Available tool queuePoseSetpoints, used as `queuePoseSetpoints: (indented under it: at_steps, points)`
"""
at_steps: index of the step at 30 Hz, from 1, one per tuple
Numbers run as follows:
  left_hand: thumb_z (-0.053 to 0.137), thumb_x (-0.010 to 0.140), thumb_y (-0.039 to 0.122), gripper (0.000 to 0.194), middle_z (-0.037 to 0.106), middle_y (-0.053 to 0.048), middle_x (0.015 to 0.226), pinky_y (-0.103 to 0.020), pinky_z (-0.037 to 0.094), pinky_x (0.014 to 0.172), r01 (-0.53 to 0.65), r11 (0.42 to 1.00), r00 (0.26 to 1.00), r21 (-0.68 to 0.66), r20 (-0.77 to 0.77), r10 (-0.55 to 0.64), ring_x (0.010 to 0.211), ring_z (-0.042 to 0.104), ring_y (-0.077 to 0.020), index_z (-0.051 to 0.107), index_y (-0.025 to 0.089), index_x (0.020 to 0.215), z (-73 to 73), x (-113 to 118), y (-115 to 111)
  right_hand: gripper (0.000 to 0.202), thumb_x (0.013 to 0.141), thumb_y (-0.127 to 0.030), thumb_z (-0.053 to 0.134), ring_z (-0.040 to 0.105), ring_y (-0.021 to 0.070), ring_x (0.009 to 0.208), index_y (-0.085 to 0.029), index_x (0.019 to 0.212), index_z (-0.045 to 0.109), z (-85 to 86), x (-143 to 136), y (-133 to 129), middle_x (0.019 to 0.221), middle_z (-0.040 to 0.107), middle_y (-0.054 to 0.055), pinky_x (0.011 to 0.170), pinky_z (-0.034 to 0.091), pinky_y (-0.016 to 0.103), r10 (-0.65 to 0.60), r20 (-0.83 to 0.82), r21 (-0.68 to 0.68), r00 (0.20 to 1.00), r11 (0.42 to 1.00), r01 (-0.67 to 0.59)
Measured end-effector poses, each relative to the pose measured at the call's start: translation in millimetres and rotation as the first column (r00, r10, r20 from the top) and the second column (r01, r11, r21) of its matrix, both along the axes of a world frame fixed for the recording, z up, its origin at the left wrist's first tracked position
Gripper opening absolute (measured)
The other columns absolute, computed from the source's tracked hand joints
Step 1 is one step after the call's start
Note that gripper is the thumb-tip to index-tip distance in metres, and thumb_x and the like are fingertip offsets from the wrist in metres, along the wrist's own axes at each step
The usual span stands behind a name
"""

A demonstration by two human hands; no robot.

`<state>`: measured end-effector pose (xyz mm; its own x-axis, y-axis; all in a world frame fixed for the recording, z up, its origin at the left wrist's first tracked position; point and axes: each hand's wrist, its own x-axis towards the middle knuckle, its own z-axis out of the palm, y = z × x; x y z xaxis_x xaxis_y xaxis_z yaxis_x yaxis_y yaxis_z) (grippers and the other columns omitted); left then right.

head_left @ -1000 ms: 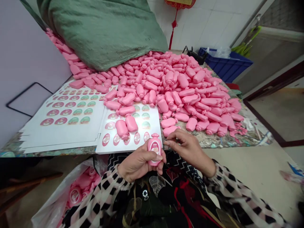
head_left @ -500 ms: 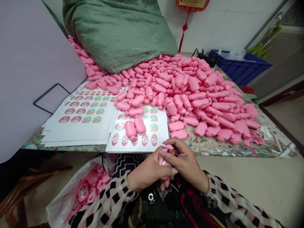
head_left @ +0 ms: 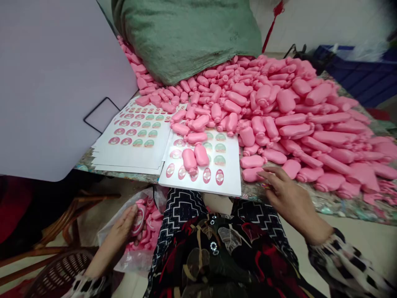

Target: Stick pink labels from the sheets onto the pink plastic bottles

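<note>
My left hand (head_left: 125, 223) is low on the left, at the mouth of a clear plastic bag (head_left: 133, 258). A pink toy bottle (head_left: 139, 220) with a white-ringed oval label lies against its palm; the fingers around it are partly hidden. More pink pieces (head_left: 153, 225) fill the bag. At the table's front edge, my right hand (head_left: 283, 194) reaches with fingers apart, its fingertips at the neck of a plain pink bottle (head_left: 252, 174). Left of it is a sticker sheet (head_left: 214, 188) with two pink bottles (head_left: 201, 155) lying on top.
A large heap of pink bottles (head_left: 285, 101) spreads over the table beneath a green sack (head_left: 189, 37). Stacked sticker sheets (head_left: 130, 159) lie at left beside a pale panel (head_left: 58, 91). A blue crate (head_left: 361, 78) stands back right; a brown basket (head_left: 62, 273) is low left.
My hands were together around a pink bottle in front of me. They have parted: the left went down to the bag, the right out to the heap. The view has shifted.
</note>
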<state>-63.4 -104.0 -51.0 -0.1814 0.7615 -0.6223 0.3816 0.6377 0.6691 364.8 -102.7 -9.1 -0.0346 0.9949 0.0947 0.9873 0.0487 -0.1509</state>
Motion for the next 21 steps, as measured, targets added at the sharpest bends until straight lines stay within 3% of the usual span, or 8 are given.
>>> queuePoseSetpoints:
  at_steps: [2,4,5,7,11,15,18,21]
  points:
    - [0.037,0.079,0.061,0.071,0.066,-0.013,0.093,-0.038,0.052,0.066,0.066,0.998,0.944,-0.007,-0.323,-0.065,0.077,0.066,-0.0276,0.04,0.01,0.128,-16.6,-28,-3,0.036,0.085,-0.021,0.043,0.061,0.0221,0.091,-0.022,0.119,0.054,-0.6,5,0,0.128,0.052,0.005,0.051,0.046,0.029,-0.001,0.101,-0.033,0.995,0.999,0.004]
    - [0.04,0.078,0.058,0.071,0.06,-0.019,0.116,-0.044,0.046,0.085,0.23,0.973,0.827,-0.013,-0.524,-0.202,0.103,0.06,-0.0334,0.04,0.008,0.13,-27.2,-43,-4,0.036,0.087,-0.023,0.043,0.062,0.0207,0.089,-0.021,0.121,0.053,-1.5,7,2,0.127,0.054,0.004,0.048,0.045,0.027,0.016,0.167,-0.04,0.986,0.999,-0.009]
    - [0.04,0.079,0.056,0.07,0.057,-0.019,0.121,-0.045,0.043,0.09,0.305,0.952,0.786,-0.026,-0.557,-0.267,0.109,0.057,-0.0339,0.042,0.009,0.129,-29.3,-44,-3,0.036,0.087,-0.023,0.044,0.062,0.0202,0.089,-0.021,0.122,0.052,-2.1,8,3,0.126,0.054,0.004,0.047,0.044,0.026,0.029,0.192,-0.038,0.981,0.999,-0.022]
    - [0.039,0.079,0.056,0.065,0.059,-0.016,0.121,-0.044,0.041,0.094,0.401,0.915,0.775,-0.035,-0.52,-0.36,0.11,0.057,-0.0323,0.048,0.012,0.126,-26.3,-35,1,0.037,0.087,-0.024,0.045,0.063,0.0196,0.09,-0.021,0.123,0.051,-3.2,10,6,0.127,0.054,0.004,0.046,0.043,0.025,0.057,0.23,-0.03,0.972,0.998,-0.052]
    - [0.046,0.078,0.054,0.053,0.061,-0.01,0.121,-0.037,0.04,0.097,0.459,0.882,0.864,0.109,-0.286,-0.414,0.113,0.055,-0.0267,0.059,0.018,0.115,3.3,13,16,0.037,0.086,-0.022,0.044,0.064,0.0188,0.082,-0.019,0.123,0.05,-2.9,13,11,0.128,0.053,0.006,0.044,0.04,0.025,0.098,0.304,-0.043,0.948,0.995,-0.089]
    - [0.052,0.079,0.05,0.048,0.063,-0.007,0.116,-0.036,0.045,0.092,0.426,0.892,0.885,0.15,0.135,-0.445,0.104,0.06,-0.022,0.056,0.02,0.117,37.5,63,29,0.038,0.086,-0.019,0.044,0.063,0.0169,0.069,-0.02,0.124,0.05,-0.1,20,10,0.121,0.058,0.008,0.044,0.039,0.025,0.16,0.341,-0.076,0.926,0.987,-0.142]
    - [0.055,0.08,0.047,0.048,0.066,-0.01,0.107,-0.037,0.049,0.085,0.402,0.906,0.821,0.128,0.387,-0.419,0.09,0.064,-0.0204,0.054,0.017,0.116,49.0,94,35,0.037,0.087,-0.018,0.044,0.063,0.0172,0.074,-0.021,0.123,0.051,2.5,24,4,0.121,0.058,0.008,0.05,0.043,0.025,0.198,0.298,-0.018,0.934,0.979,-0.202]
    - [0.054,0.083,0.044,0.045,0.066,-0.013,0.104,-0.039,0.049,0.084,0.373,0.925,0.643,0.069,0.7,-0.311,0.089,0.065,-0.0212,0.052,0.015,0.117,49.4,125,39,0.034,0.088,-0.018,0.046,0.063,0.0188,0.085,-0.021,0.122,0.053,6.3,14,-3,0.122,0.058,0.009,0.065,0.049,0.028,0.276,0.208,0.116,0.938,0.946,-0.304]
